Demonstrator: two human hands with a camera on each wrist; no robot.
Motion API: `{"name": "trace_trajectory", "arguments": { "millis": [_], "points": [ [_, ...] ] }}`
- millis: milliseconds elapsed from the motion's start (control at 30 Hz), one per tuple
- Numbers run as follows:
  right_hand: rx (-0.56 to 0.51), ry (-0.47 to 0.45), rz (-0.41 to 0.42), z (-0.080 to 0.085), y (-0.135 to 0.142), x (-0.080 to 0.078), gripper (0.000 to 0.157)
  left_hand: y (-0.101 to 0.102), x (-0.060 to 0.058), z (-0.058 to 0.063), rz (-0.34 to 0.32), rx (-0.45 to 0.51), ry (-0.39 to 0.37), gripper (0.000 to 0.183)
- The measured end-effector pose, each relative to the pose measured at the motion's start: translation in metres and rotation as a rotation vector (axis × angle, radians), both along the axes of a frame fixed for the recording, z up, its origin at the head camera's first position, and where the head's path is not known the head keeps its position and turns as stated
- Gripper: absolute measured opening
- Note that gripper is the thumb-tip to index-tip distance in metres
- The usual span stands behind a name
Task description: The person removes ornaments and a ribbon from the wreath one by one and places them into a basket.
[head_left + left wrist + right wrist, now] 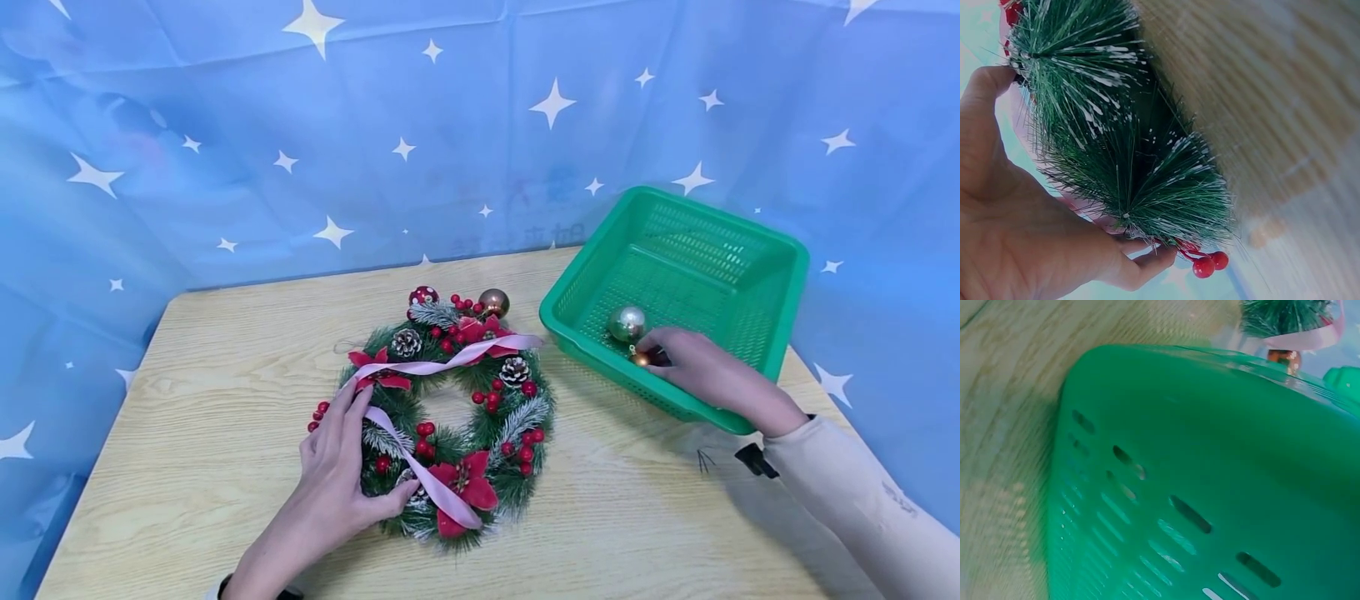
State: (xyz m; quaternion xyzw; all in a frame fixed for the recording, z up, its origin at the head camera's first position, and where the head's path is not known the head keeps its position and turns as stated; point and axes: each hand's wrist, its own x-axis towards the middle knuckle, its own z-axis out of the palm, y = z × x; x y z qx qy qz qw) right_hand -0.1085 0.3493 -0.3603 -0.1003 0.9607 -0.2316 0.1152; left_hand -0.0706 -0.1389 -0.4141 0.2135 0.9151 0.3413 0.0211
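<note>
A green Christmas wreath [519, 425] with red poinsettias, berries and pinecones lies on the table. A pink ribbon [438, 364] trails loosely across it. My left hand [330, 471] rests on the wreath's left side, thumb and fingers spread over its edge and touching the ribbon; in the left wrist view the fingertips meet the needles near red berries [1204, 267]. My right hand [693, 371] reaches into the green basket [787, 308], fingers curled at a small copper bauble [640, 357], partly hidden. Beside it in the basket sits a silver bauble [627, 323].
At the wreath's top are a brown bauble [494, 302] and a red bauble with white dots [423, 297]. The basket's perforated wall [1210, 456] fills most of the right wrist view. Behind the wooden table [217, 375] hangs a blue star-patterned cloth [465, 108].
</note>
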Motion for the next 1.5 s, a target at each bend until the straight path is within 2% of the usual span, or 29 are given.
{"name": "trace_trajectory", "arguments": {
  "millis": [267, 500, 767, 1067, 1200, 1500],
  "points": [
    [0.039, -0.011, 0.053, -0.003, 0.003, 0.0, 0.02, 0.0, 0.002, 0.0, -0.018, 0.024, -0.017, 0.125],
    [0.046, 0.004, 0.062, -0.003, 0.002, -0.004, 0.018, -0.001, 0.001, 0.001, -0.01, 0.018, -0.025, 0.124],
    [0.008, -0.018, 0.006, -0.002, 0.0, -0.002, 0.019, -0.002, 0.0, 0.003, -0.011, -0.003, -0.028, 0.123],
    [-0.074, 0.002, -0.069, 0.005, -0.001, 0.004, 0.03, -0.002, -0.001, 0.004, -0.032, 0.009, -0.013, 0.123],
    [-0.107, 0.037, -0.102, 0.008, -0.004, 0.009, 0.037, -0.002, -0.002, 0.004, -0.048, 0.018, -0.013, 0.122],
    [-0.218, 0.17, -0.133, 0.012, -0.018, 0.02, 0.035, -0.006, -0.004, 0.005, -0.062, 0.024, -0.067, 0.123]
  ]
}}
